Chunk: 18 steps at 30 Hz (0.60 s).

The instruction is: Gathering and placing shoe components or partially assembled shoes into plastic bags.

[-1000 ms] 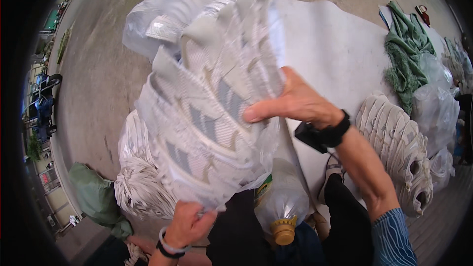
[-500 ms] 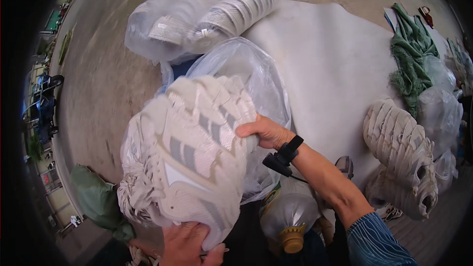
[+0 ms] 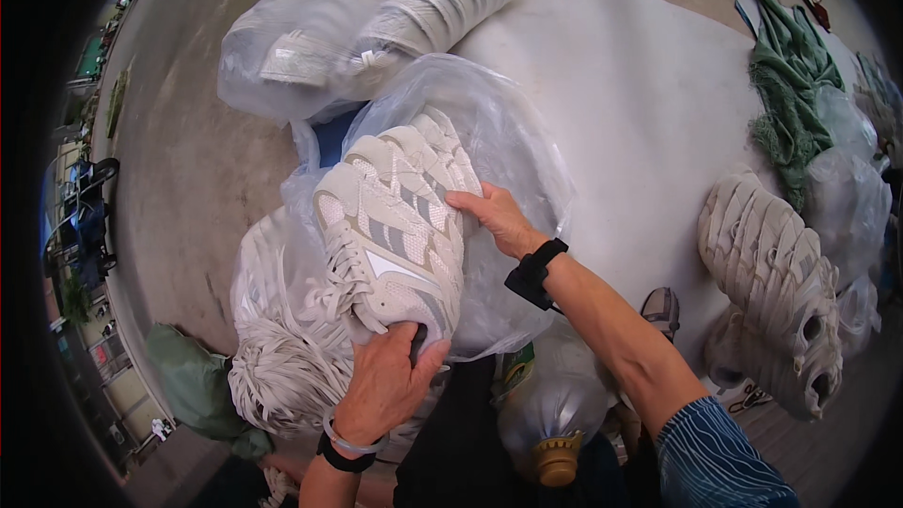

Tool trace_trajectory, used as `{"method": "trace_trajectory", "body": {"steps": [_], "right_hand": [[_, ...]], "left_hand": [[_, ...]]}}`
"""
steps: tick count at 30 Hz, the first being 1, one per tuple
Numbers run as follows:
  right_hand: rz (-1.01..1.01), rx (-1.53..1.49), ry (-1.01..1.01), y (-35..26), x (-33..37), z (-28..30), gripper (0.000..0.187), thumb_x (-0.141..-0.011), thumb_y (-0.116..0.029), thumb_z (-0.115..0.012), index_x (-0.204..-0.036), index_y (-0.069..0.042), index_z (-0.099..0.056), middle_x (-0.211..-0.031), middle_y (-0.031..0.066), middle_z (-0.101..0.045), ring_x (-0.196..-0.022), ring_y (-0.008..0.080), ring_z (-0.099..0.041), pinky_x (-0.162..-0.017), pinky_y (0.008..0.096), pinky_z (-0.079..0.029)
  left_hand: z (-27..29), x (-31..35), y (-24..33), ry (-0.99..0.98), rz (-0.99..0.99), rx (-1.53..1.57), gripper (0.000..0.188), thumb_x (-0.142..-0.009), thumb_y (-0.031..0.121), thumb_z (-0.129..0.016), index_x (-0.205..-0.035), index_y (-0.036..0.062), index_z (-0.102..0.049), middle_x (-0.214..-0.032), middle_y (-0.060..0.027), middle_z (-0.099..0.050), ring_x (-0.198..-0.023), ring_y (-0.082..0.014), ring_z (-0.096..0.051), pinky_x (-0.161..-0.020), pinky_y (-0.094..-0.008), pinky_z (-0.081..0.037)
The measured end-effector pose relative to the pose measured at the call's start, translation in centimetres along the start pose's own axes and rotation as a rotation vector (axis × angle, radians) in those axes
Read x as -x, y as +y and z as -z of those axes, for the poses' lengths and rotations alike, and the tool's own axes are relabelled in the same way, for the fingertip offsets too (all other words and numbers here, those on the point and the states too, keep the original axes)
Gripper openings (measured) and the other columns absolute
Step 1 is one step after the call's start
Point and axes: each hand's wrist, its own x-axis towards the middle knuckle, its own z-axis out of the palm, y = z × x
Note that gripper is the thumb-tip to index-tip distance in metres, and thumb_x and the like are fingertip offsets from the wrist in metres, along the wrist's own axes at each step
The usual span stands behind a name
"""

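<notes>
A nested stack of white and grey shoe uppers [image 3: 386, 243] is held between my two hands. My left hand [image 3: 390, 376] is closed on the near end, with the thumb at the collar opening. My right hand [image 3: 503, 218] grips the stack's right side, its thumb on top and the other fingers partly hidden. Beneath and around the stack spreads a clear plastic bag [image 3: 522, 146]. The stack's far end lies over the bag; how deep it sits inside I cannot tell. To the left of my left hand is a bundle of pale laces and uppers [image 3: 282, 372].
A filled plastic bag of stacked uppers [image 3: 310, 14] lies at the far left on a pale sheet [image 3: 640, 103]. More uppers [image 3: 767, 254] lie at right, near a green cloth [image 3: 790, 85]. A large plastic bottle [image 3: 555, 419] with a yellow cap stands close to me.
The stack has moved away from me and slightly right, down over the clear bag. My left hand has gone forward with it, and my right hand keeps its grip on the side.
</notes>
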Motion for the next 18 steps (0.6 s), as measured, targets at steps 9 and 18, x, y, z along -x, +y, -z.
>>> {"method": "trace_trajectory", "body": {"steps": [9, 18], "right_hand": [[0.664, 1.192, 0.859, -4.5, -1.2, 5.4, 0.057, -0.076, -0.031, -0.070, -0.117, 0.005, -0.052, -0.115, 0.0236, -0.055, -0.099, 0.0349, -0.057, -0.089, 0.0377, -0.044], [0.387, 0.982, 0.219, -8.7, 2.0, 9.6, 0.025, -0.085, -0.014, -0.046, -0.091, 0.002, -0.064, -0.063, 0.0044, -0.052, -0.060, 0.0107, -0.049, -0.058, 0.0268, -0.042]], "left_hand": [[0.2, -1.4, 0.1, 0.052, 0.031, -0.030, 0.038, -0.084, 0.028, -0.061, -0.105, -0.0035, -0.056, -0.098, -0.0231, -0.062, -0.090, -0.0429, -0.057, -0.087, -0.0491, -0.036], [-1.1, -2.1, 1.3, 0.071, -0.061, -0.193, 0.030, -0.085, 0.026, -0.058, -0.099, -0.0012, -0.057, -0.094, -0.0203, -0.063, -0.088, -0.0389, -0.058, -0.090, -0.0533, -0.031]]}}
